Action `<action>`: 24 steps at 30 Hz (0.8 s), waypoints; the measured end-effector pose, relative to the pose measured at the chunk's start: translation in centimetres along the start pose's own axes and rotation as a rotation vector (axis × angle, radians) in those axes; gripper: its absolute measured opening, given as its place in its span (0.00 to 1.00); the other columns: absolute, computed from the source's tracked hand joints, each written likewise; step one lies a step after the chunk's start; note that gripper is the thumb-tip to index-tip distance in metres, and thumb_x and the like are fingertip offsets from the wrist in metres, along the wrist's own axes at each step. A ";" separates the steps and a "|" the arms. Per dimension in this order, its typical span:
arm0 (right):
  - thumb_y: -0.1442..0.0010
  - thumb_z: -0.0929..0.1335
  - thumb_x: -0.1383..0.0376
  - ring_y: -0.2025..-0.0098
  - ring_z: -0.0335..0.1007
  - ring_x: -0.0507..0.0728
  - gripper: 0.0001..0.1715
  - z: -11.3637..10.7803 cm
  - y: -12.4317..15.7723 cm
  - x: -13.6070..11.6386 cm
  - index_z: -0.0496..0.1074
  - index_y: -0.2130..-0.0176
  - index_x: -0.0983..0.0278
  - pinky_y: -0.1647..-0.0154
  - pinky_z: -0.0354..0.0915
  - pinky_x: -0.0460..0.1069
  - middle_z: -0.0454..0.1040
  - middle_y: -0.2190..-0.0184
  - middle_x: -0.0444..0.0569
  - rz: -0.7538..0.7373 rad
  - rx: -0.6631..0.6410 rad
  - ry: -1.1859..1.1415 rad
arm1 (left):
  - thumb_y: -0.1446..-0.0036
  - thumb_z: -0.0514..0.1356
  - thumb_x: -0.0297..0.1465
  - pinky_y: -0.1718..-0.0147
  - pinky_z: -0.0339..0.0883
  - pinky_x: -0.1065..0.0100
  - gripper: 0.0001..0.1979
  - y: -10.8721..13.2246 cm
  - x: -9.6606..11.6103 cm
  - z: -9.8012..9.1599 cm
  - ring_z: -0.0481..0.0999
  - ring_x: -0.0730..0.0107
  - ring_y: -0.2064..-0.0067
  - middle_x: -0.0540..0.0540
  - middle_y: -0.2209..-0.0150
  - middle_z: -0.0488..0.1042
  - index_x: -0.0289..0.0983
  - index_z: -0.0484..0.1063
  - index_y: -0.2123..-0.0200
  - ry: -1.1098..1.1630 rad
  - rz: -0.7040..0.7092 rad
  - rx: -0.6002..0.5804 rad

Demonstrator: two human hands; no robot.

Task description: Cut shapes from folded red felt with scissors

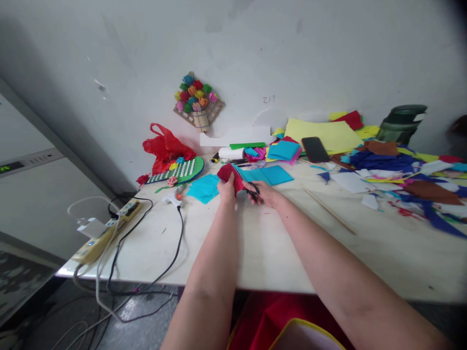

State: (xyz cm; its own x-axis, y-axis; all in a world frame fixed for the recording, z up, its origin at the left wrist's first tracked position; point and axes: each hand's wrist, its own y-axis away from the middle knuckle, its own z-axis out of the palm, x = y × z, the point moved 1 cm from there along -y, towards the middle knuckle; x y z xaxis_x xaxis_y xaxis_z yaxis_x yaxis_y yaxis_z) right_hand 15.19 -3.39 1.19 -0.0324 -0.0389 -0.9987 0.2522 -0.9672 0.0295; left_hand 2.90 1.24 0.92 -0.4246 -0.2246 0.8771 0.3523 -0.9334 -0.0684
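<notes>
My left hand (227,188) grips a piece of red paper (237,180) over the middle of the table. Scissors with black handles (252,193) are in my right hand (265,192), their blades reaching up against the red paper. Whether the blades are apart cannot be made out. Behind the red paper lies folded blue paper (277,175), and another blue sheet (204,188) rests just left of my left hand. A glue gun (172,198) lies further left, its black cord trailing toward the table's front edge.
A power strip (109,232) with cables runs along the left edge. A red plastic bag (166,146) and a green board (191,170) stand at the back left. A wooden stick (328,210), phone (315,149), paper scraps (434,192) and dark bottle (401,124) are on the right.
</notes>
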 end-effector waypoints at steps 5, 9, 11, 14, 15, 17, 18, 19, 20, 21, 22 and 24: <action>0.52 0.69 0.46 0.88 0.61 0.46 0.26 0.0 0.1 0.0 0.66 0.72 0.66 0.94 0.45 0.40 0.66 0.85 0.41 -0.006 0.002 0.000 | 0.59 0.66 0.32 0.69 0.67 0.69 0.13 -0.2 -0.1 0.0 0.73 0.71 0.72 0.45 0.72 0.74 0.32 0.71 0.68 0.014 -0.001 -0.003; 0.52 0.69 0.46 0.88 0.60 0.46 0.26 0.0 0.0 0.1 0.65 0.72 0.66 0.94 0.45 0.40 0.66 0.85 0.40 -0.009 0.004 0.002 | 0.59 0.66 0.31 0.69 0.67 0.67 0.14 -0.3 -0.2 0.0 0.73 0.70 0.73 0.44 0.71 0.74 0.31 0.71 0.68 0.015 0.006 -0.008; 0.52 0.69 0.46 0.88 0.60 0.45 0.25 0.1 0.0 0.1 0.66 0.72 0.66 0.94 0.45 0.40 0.66 0.85 0.40 -0.004 0.004 -0.001 | 0.59 0.66 0.32 0.68 0.67 0.66 0.14 -0.3 -0.2 -0.1 0.73 0.70 0.72 0.43 0.71 0.75 0.30 0.71 0.68 0.010 0.008 -0.007; 0.52 0.69 0.46 0.88 0.60 0.45 0.26 0.1 0.0 0.0 0.67 0.71 0.66 0.94 0.44 0.40 0.66 0.85 0.40 0.003 0.008 -0.001 | 0.59 0.66 0.32 0.68 0.67 0.66 0.15 -0.3 -0.2 -0.1 0.74 0.69 0.72 0.42 0.70 0.75 0.30 0.71 0.67 0.012 0.007 -0.003; 0.52 0.69 0.46 0.88 0.60 0.45 0.26 0.1 0.0 0.0 0.67 0.71 0.66 0.94 0.44 0.40 0.66 0.85 0.40 0.002 0.010 -0.001 | 0.59 0.66 0.32 0.68 0.67 0.67 0.15 -0.3 -0.1 -0.1 0.74 0.69 0.72 0.42 0.70 0.75 0.30 0.71 0.67 0.013 0.005 -0.001; 0.51 0.69 0.46 0.88 0.60 0.45 0.25 0.2 0.0 -0.1 0.67 0.71 0.67 0.94 0.44 0.40 0.66 0.85 0.40 -0.001 0.012 0.000 | 0.59 0.66 0.31 0.69 0.67 0.67 0.14 -0.2 0.0 -0.1 0.74 0.70 0.72 0.43 0.71 0.75 0.30 0.71 0.67 0.010 0.000 0.005; 0.51 0.69 0.47 0.88 0.60 0.45 0.25 0.2 0.0 -0.1 0.67 0.71 0.67 0.94 0.44 0.40 0.66 0.85 0.40 -0.003 0.012 0.000 | 0.59 0.66 0.31 0.69 0.67 0.68 0.14 -0.2 0.0 -0.1 0.74 0.70 0.72 0.43 0.71 0.75 0.31 0.71 0.67 0.010 -0.003 0.009; 0.51 0.69 0.47 0.88 0.60 0.45 0.25 0.2 0.0 -0.1 0.67 0.70 0.67 0.94 0.44 0.40 0.66 0.85 0.40 -0.002 0.011 0.000 | 0.59 0.66 0.31 0.69 0.67 0.68 0.14 -0.2 0.0 0.0 0.74 0.70 0.72 0.43 0.71 0.75 0.31 0.71 0.67 0.008 -0.006 0.013; 0.51 0.69 0.47 0.88 0.60 0.45 0.25 0.2 0.1 -0.1 0.67 0.70 0.67 0.94 0.44 0.40 0.66 0.86 0.40 0.000 0.011 -0.001 | 0.59 0.65 0.31 0.68 0.68 0.68 0.14 -0.2 0.0 0.0 0.74 0.69 0.72 0.43 0.71 0.75 0.31 0.72 0.67 0.006 -0.007 0.018; 0.51 0.69 0.47 0.88 0.59 0.45 0.24 0.2 0.1 -0.2 0.67 0.70 0.67 0.94 0.44 0.40 0.66 0.86 0.40 0.003 0.011 -0.002 | 0.58 0.65 0.31 0.68 0.68 0.67 0.14 -0.2 0.0 0.0 0.74 0.69 0.71 0.43 0.71 0.75 0.31 0.72 0.67 0.001 -0.007 0.022; 0.51 0.69 0.47 0.88 0.59 0.45 0.24 0.2 0.1 -0.2 0.67 0.70 0.67 0.93 0.44 0.40 0.65 0.86 0.40 0.006 0.011 -0.004 | 0.58 0.65 0.31 0.68 0.68 0.67 0.14 -0.2 0.0 -0.1 0.74 0.68 0.71 0.43 0.71 0.75 0.30 0.72 0.67 -0.004 -0.006 0.026; 0.51 0.69 0.48 0.88 0.59 0.45 0.24 0.2 0.1 -0.1 0.67 0.70 0.67 0.93 0.44 0.40 0.65 0.86 0.39 0.006 0.012 -0.004 | 0.58 0.66 0.31 0.68 0.68 0.66 0.14 -0.3 -0.1 -0.1 0.75 0.67 0.70 0.42 0.70 0.75 0.30 0.72 0.67 -0.010 -0.003 0.027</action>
State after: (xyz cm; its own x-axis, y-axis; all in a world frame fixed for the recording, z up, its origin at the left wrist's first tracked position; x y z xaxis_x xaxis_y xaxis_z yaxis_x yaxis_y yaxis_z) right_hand 15.03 -3.51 1.32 -0.0345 -0.0454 -0.9984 0.2407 -0.9699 0.0358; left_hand 2.77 1.52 0.81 -0.4173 -0.2183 0.8822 0.3737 -0.9261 -0.0524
